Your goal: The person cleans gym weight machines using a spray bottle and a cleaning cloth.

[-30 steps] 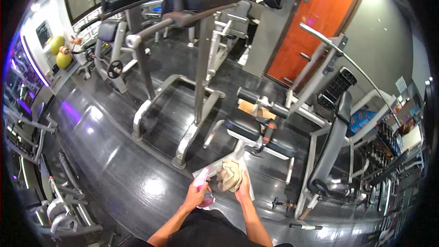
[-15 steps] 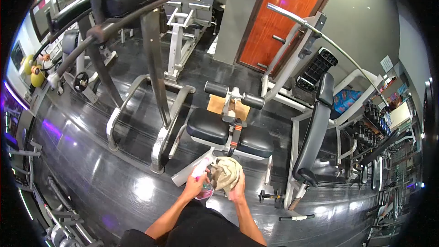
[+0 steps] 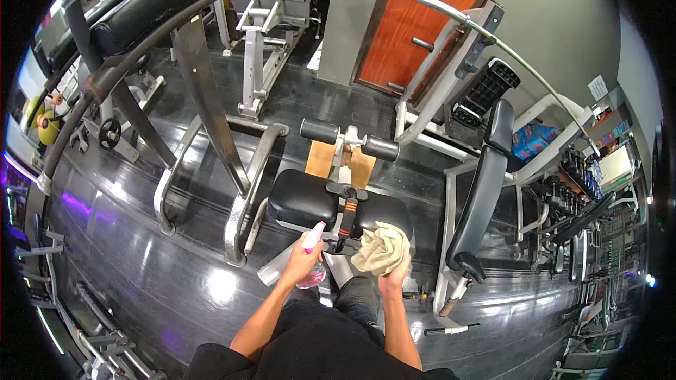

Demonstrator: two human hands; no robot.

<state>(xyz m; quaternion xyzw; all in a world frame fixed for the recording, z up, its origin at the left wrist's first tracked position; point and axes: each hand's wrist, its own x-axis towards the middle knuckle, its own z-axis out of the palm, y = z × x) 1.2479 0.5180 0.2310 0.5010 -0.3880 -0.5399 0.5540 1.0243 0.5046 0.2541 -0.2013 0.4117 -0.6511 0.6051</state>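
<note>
A spray bottle (image 3: 312, 276) with a pink and white trigger head is in my left hand (image 3: 301, 262), fingers wrapped round its neck. Its nozzle points up toward the left half of the black padded seat (image 3: 303, 197). My right hand (image 3: 394, 274) grips a crumpled beige cloth (image 3: 382, 248), which overlaps the front edge of the seat's right half in this view. Between the two pads runs a black strap (image 3: 348, 214) with orange stripes. Beyond the seat are two black foam rollers (image 3: 381, 148) on a white post.
A machine with a dark upright (image 3: 208, 98) and curved floor legs stands at the left. On the right is a bench with a tall black backrest (image 3: 479, 214). A long metal bar (image 3: 521, 56) crosses above it. An orange door (image 3: 422, 21) is at the back.
My hands have moved apart: the right carries the cloth rightward and up to the seat, while the left holds the spray bottle a little higher. The view has shifted slightly.
</note>
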